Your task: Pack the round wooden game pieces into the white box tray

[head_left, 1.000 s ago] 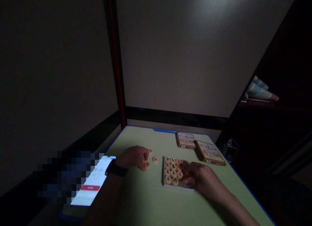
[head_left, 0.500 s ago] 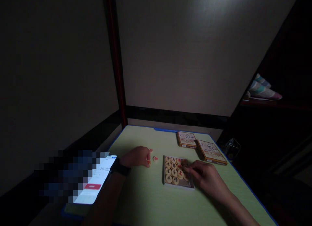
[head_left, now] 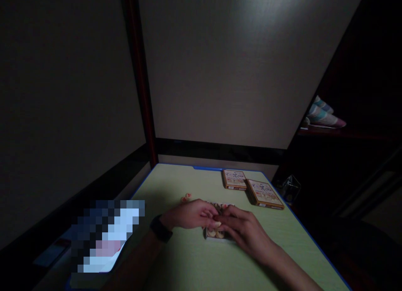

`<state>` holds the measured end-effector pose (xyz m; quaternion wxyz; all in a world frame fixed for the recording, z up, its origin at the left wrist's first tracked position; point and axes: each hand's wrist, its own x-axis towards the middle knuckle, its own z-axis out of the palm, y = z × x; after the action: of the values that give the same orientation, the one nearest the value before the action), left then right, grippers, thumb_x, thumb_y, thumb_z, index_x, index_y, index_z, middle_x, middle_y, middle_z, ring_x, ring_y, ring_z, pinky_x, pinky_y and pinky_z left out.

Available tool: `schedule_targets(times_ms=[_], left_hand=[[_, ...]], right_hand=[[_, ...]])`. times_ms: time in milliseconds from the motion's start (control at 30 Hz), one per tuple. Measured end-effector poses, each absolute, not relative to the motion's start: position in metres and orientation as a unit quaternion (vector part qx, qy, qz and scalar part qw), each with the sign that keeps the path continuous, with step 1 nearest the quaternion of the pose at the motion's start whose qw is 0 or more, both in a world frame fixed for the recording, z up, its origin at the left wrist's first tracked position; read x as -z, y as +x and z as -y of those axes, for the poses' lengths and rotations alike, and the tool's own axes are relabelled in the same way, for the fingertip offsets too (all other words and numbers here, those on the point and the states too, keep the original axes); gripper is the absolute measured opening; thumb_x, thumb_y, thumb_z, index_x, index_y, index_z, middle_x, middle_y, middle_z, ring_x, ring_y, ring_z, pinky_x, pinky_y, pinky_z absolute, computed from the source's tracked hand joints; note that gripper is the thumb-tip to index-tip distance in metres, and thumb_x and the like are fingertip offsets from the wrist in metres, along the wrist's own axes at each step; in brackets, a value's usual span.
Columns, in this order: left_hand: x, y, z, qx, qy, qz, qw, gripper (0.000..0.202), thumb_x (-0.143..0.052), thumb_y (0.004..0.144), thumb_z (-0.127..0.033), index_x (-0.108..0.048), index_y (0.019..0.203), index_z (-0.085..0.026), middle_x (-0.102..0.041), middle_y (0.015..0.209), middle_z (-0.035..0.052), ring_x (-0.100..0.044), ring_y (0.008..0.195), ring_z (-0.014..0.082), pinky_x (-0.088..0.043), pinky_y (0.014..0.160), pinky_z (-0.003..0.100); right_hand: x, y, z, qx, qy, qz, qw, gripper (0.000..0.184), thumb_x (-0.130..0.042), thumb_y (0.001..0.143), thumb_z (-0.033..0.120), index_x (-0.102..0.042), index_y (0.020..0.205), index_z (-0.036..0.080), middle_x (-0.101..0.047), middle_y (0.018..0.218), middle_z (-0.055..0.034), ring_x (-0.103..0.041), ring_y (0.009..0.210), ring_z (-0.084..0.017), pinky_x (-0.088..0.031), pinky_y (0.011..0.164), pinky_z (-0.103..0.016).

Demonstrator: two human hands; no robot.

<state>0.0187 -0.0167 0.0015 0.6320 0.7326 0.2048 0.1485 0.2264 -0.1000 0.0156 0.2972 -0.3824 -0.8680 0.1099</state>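
Observation:
My left hand (head_left: 196, 213), with a dark band at its wrist, is over the left side of a shallow box (head_left: 216, 239) of round Chinese chess pieces. Its fingers are curled, and a pale spot at the thumb tip looks like a Chinese chess piece. From the right, my right hand (head_left: 246, 226) meets it above the box, fingertips pinched together against the left ones. What lies between the right fingers is hidden. Both hands cover most of the box; a few pieces (head_left: 219, 233) show at its front. Two red-marked pieces (head_left: 186, 197) lie on the table behind my left hand.
Two closed printed boxes, a smaller one (head_left: 234, 180) and a larger one (head_left: 265, 194), lie at the table's back right. A lit phone (head_left: 121, 240), partly pixelated, is at the left edge. Walls stand behind and left of the green table (head_left: 188, 261).
My left hand has moved right, from the loose pieces to the box. My right hand has shifted left over the box, and the two now touch. The view has turned slightly right.

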Motion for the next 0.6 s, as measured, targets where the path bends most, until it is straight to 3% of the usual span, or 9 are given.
schedule_targets(times_ms=[133, 233, 433, 600], left_hand=[[-0.005, 0.018, 0.011, -0.217, 0.731, -0.242, 0.6, 0.04, -0.075, 0.074, -0.046, -0.07, 0.098, -0.015, -0.072, 0.091, 0.0066, -0.065, 0.082, 0.016, -0.05, 0.074, 0.028], [-0.012, 0.013, 0.002, -0.314, 0.719, -0.314, 0.534, 0.033, -0.07, 0.076, -0.044, -0.069, 0.091, -0.014, -0.07, 0.08, 0.0051, -0.062, 0.071, 0.0141, -0.047, 0.061, 0.024], [-0.014, 0.007, -0.013, -0.412, 0.67, -0.401, 0.47, 0.031, -0.062, 0.075, -0.044, -0.066, 0.084, -0.015, -0.059, 0.062, -0.0009, -0.049, 0.053, 0.0095, -0.037, 0.046, 0.019], [-0.008, -0.001, -0.026, -0.454, 0.628, -0.435, 0.459, 0.035, -0.064, 0.068, -0.047, -0.066, 0.083, -0.015, -0.057, 0.061, -0.0023, -0.048, 0.049, 0.0087, -0.035, 0.044, 0.02]], right_hand=[[-0.016, 0.248, 0.103, -0.131, -0.416, 0.84, 0.324, 0.029, -0.052, 0.098, 0.035, -0.076, 0.107, 0.021, -0.067, 0.094, -0.0081, -0.065, 0.086, -0.017, -0.051, 0.075, -0.026], [-0.01, 0.267, 0.105, -0.127, -0.467, 0.826, 0.288, 0.024, -0.057, 0.095, 0.032, -0.078, 0.097, 0.021, -0.069, 0.089, -0.0072, -0.066, 0.08, -0.017, -0.05, 0.071, -0.027], [0.004, 0.271, 0.109, -0.132, -0.51, 0.818, 0.232, 0.022, -0.061, 0.086, 0.016, -0.079, 0.095, 0.024, -0.074, 0.096, -0.0059, -0.069, 0.086, -0.019, -0.051, 0.075, -0.027], [0.003, 0.263, 0.105, -0.136, -0.527, 0.809, 0.222, 0.028, -0.058, 0.08, 0.009, -0.079, 0.093, 0.024, -0.074, 0.101, -0.0049, -0.07, 0.089, -0.019, -0.051, 0.079, -0.027]])
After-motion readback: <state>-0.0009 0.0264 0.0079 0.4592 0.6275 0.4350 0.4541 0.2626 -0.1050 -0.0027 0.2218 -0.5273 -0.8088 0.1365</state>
